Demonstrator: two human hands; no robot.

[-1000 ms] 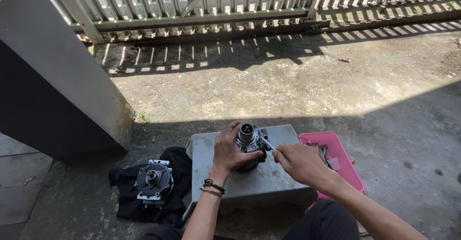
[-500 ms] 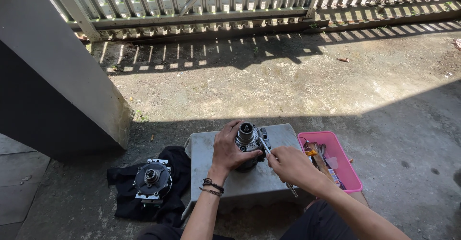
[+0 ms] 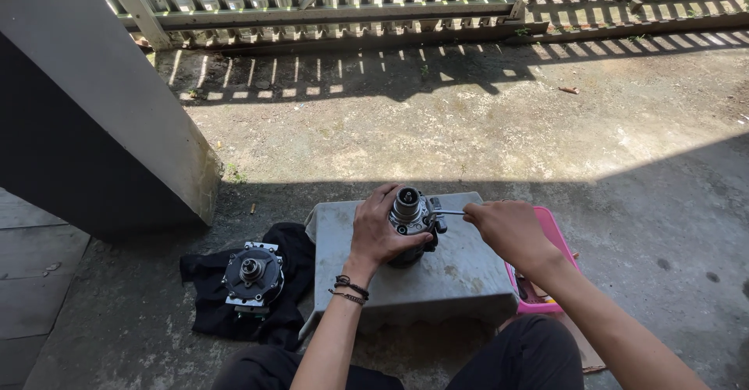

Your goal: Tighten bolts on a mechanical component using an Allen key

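A grey metal machine part (image 3: 411,210) with a round shaft end stands upright on a grey block (image 3: 460,273). My left hand (image 3: 376,232) wraps around its left side and steadies it. My right hand (image 3: 509,230) grips a slim metal tool (image 3: 450,212) whose tip reaches the part's right side. A beaded bracelet sits on my left wrist.
A second round machine part (image 3: 252,275) lies on a black cloth (image 3: 296,249) left of the block. A pink tray (image 3: 555,238) sits right of the block, mostly behind my right arm. A thick concrete pillar (image 3: 101,117) rises at the left. A metal fence (image 3: 328,0) runs along the back.
My right hand has moved left from over the pink tray to the part, bringing the tool's tip against its right side. My left hand stays on the part.
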